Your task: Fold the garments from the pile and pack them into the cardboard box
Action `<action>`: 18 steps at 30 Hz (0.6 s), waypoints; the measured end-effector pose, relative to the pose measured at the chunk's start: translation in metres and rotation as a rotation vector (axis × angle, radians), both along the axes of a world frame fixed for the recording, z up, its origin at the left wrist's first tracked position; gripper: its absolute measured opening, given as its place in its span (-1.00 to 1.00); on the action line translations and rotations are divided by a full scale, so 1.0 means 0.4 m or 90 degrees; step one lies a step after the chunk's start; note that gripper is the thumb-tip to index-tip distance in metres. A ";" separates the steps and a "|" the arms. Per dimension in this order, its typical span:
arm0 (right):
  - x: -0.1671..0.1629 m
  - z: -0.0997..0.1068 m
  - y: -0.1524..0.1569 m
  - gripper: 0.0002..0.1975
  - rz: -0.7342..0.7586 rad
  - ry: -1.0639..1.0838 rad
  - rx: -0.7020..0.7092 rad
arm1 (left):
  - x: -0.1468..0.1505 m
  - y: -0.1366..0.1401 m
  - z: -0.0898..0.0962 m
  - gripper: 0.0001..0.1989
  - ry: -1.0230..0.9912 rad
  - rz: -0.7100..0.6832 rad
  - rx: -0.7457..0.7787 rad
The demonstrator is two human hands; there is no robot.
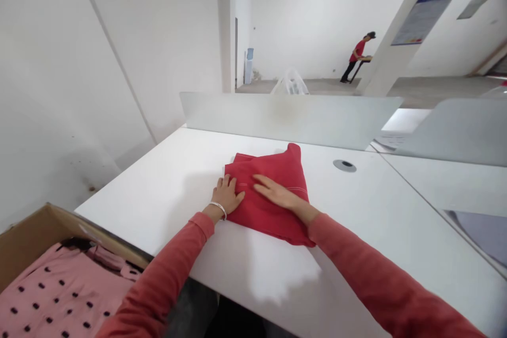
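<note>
A red piece of clothing (pixel 273 216), folded into a rough bundle with pale stitching lines, lies on the white desk (pixel 190 163). My left hand (pixel 227 196), with a silver bracelet at the wrist, rests on the garment's left edge, fingers spread. Across the middle of the cloth lies my right hand (pixel 275 191), its fingers stretched out flat and slightly blurred. One corner of the fabric sticks up at the back. Whether the garment is a shirt or something else cannot be made out.
Bottom left, a cardboard box (pixel 47 216) holds pink clothing with black spots (pixel 59 296). A frosted divider (pixel 237 113) runs along the desk's back edge. The desk has a round cable grommet (pixel 344 166). Far behind, a person in red (pixel 357 55) stands at a small table.
</note>
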State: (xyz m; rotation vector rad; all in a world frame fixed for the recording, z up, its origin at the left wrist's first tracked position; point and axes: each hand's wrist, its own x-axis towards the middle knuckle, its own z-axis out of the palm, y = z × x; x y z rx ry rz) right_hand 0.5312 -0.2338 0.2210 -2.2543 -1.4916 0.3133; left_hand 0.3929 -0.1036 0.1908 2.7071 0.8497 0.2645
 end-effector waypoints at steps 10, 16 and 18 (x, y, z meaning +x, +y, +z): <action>0.103 -0.037 -0.176 -0.15 -0.442 0.352 0.098 | 0.026 0.026 0.056 -0.31 -0.075 0.127 -0.218; 0.083 -0.005 -0.209 -0.50 -0.418 0.583 0.244 | 0.080 -0.030 0.036 -0.60 -0.154 0.097 -0.333; 0.091 0.008 -0.287 -0.58 -0.424 0.554 0.237 | 0.103 -0.087 0.033 -0.68 -0.143 0.004 -0.295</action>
